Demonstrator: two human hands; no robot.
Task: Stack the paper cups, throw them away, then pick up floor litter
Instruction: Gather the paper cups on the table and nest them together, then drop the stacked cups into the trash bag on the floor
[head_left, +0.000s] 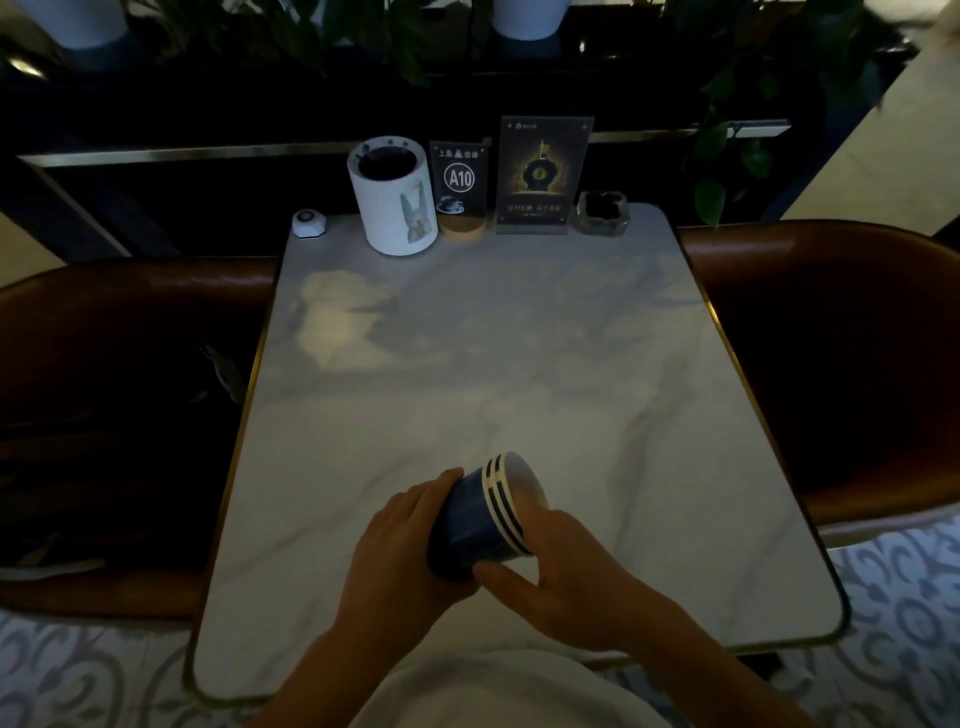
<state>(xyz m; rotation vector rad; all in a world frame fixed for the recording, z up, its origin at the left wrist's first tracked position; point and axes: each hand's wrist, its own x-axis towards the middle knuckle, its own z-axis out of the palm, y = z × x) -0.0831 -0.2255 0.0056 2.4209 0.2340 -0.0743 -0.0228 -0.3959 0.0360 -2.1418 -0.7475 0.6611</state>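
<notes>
We grasp the stack of paper cups (485, 514) in both hands: our left hand (400, 540) wraps its base, our right hand (561, 566) grips the rims. The stack is tilted above the near end of the marble table (467, 364).

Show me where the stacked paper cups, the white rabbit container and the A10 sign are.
stacked paper cups (480, 525): head view, dark side wall.
white rabbit container (387, 215): head view, front wall.
A10 sign (460, 179): head view, the number circle.
</notes>
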